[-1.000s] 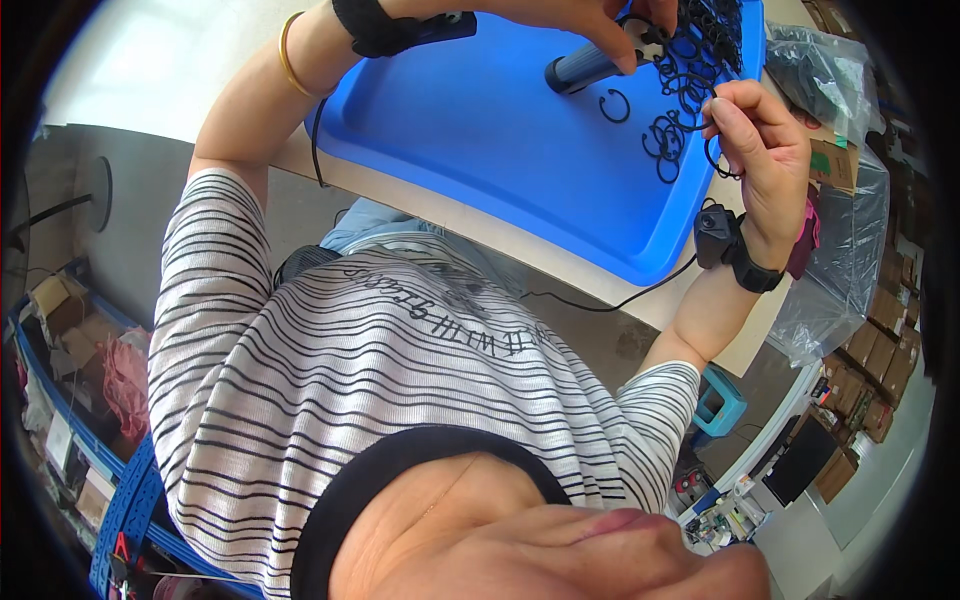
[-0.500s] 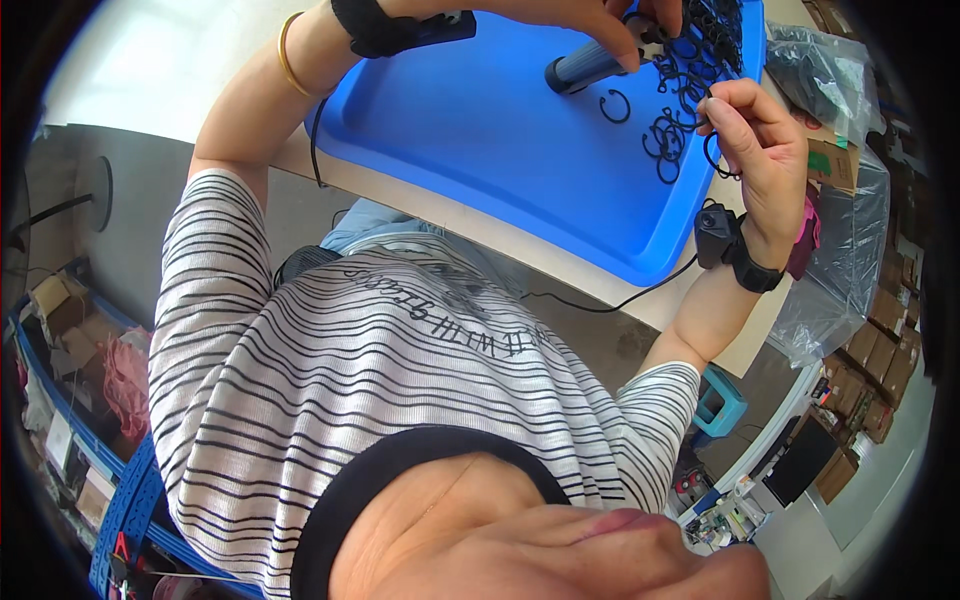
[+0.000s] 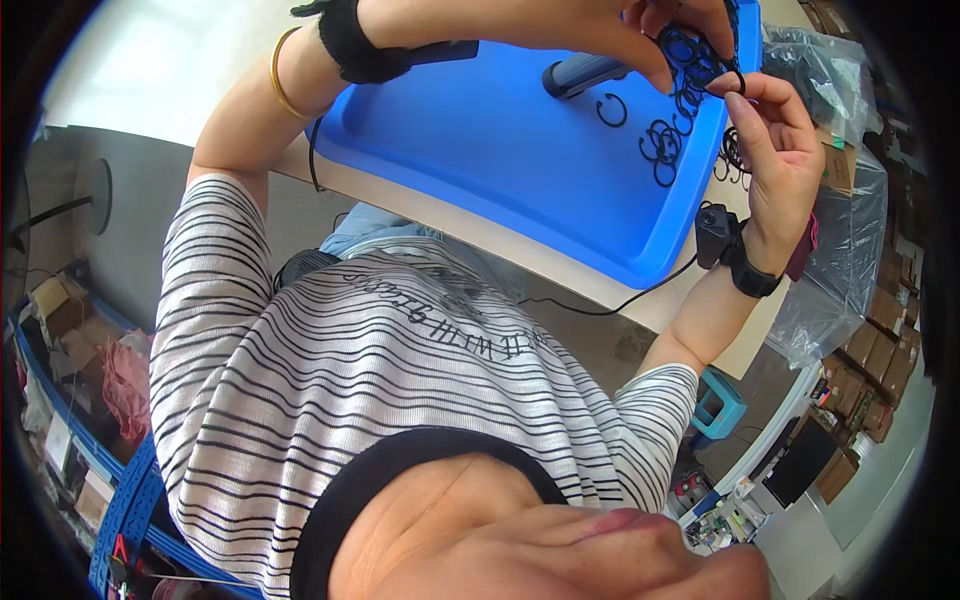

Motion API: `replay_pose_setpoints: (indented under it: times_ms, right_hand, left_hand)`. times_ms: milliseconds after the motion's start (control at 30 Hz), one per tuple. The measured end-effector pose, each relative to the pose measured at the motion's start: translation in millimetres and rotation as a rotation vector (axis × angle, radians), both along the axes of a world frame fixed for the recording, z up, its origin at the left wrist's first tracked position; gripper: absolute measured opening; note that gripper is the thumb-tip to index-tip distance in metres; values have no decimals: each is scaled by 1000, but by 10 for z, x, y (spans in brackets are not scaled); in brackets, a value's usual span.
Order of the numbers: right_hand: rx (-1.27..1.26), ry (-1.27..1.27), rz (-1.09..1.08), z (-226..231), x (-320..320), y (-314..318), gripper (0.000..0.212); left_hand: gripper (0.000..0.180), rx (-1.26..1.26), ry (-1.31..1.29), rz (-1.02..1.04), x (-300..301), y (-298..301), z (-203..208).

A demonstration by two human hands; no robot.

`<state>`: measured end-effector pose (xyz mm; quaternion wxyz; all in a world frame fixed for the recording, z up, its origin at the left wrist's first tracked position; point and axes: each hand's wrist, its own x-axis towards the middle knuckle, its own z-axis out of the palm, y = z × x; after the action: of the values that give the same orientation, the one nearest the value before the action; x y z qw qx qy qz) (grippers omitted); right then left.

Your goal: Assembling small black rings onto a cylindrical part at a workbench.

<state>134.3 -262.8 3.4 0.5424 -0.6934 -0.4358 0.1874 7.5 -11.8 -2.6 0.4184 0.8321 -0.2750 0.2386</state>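
Right hand (image 3: 780, 148) pinches a thin, black, metal-looking ring (image 3: 742, 80) at the far right of a rectangular blue plastic tray (image 3: 480, 130); left hand's (image 3: 608, 32) grip unclear; ring likely light, stiff, best held by its rim

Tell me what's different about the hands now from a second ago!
The left hand moved right, nearer the right hand, which shifted slightly right too. I can't tell whether anything was let go. The blue tray and dark cylinder stayed about where they were.
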Motion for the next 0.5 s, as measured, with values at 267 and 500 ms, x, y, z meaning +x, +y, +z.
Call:
replay_pose_setpoints:
  times_ms: [267, 500]
  right_hand:
    - [62, 65, 33, 52, -51, -6, 20]
    - [-35, 285, 114, 58, -120, 3, 22]
  left_hand:
    - [48, 17, -2, -7, -2, -28, 43]
    - [45, -31, -134, -22, 33, -97, -73]
